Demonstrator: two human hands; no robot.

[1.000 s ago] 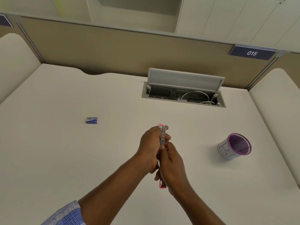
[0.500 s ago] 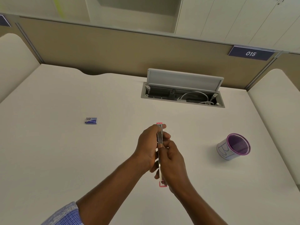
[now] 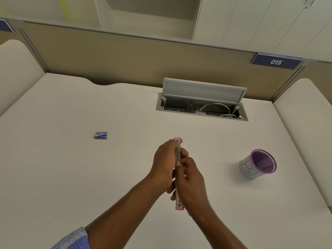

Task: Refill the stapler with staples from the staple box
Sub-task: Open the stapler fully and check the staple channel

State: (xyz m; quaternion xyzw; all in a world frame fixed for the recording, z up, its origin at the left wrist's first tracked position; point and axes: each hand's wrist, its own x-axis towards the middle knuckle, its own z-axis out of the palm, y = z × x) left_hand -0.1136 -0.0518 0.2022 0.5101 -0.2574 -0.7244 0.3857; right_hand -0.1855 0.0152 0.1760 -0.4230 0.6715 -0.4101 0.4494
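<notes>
A pink stapler [image 3: 177, 153] is swung fully open into one long strip, its metal channel facing me, held above the middle of the desk. My left hand [image 3: 164, 164] grips its far half. Around the near half my right hand [image 3: 192, 184] is closed, with the pink near end sticking out below the palm. The small blue staple box [image 3: 101, 135] lies shut on the desk, well to the left of both hands and apart from them.
A purple mesh pen cup [image 3: 258, 164] stands on the cream desk [image 3: 71, 177] to the right. At the back, an open cable hatch [image 3: 202, 108] with its lid up shows white cables. A beige partition closes the desk's far edge.
The stapler has been straightened out further between my hands, so both pink ends now show in one line. The staple box and the cup have not moved.
</notes>
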